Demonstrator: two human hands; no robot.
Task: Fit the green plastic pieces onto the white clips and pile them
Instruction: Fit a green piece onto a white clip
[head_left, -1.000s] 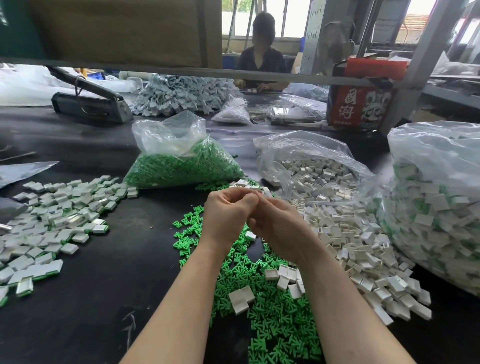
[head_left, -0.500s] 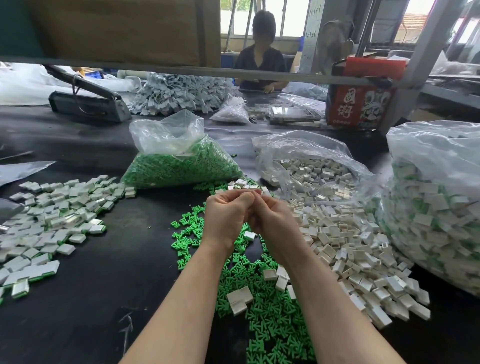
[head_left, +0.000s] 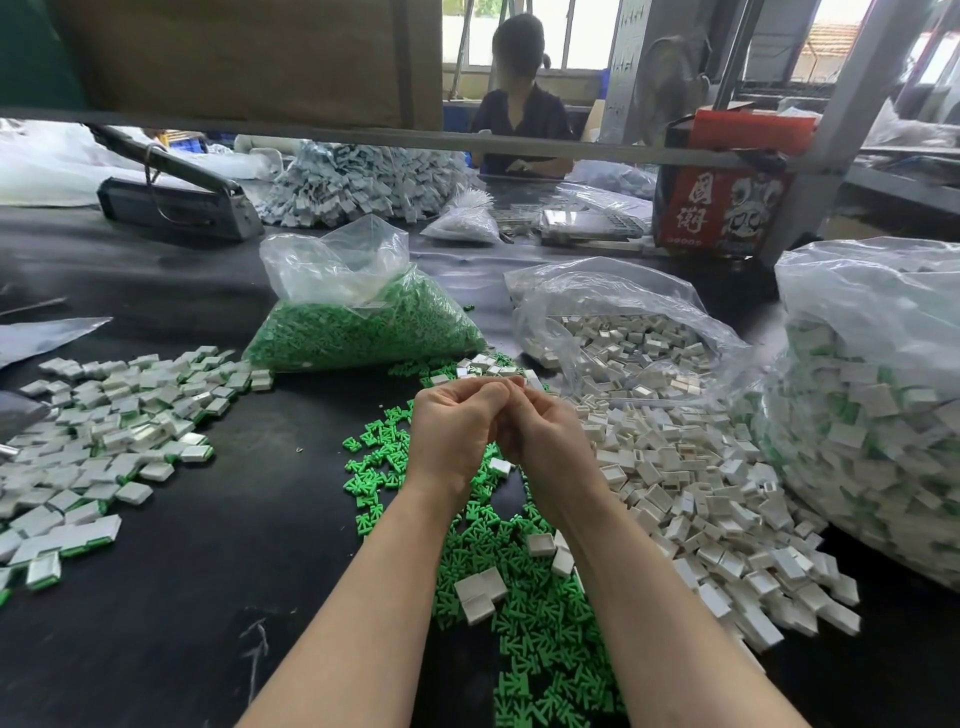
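My left hand (head_left: 457, 431) and my right hand (head_left: 545, 441) are pressed together above the black table, fingers curled and fingertips pinched on a small pale clip that is almost wholly hidden. Loose green plastic pieces (head_left: 524, 597) are scattered beneath my wrists, with a few white clips lying among them. To the right spreads a heap of white clips (head_left: 685, 483). On the left lies the pile of fitted white-and-green pieces (head_left: 104, 431).
Behind my hands stand a clear bag of green pieces (head_left: 358, 327) and an open bag of white clips (head_left: 623, 338). A large bag of fitted pieces (head_left: 872, 415) fills the right side. A bag sealer (head_left: 171, 202), a red box (head_left: 722, 208) and another person (head_left: 519, 114) are at the back.
My hands stay pressed together and have shifted slightly away from me, with small finger movements. The piles and bags have not moved.
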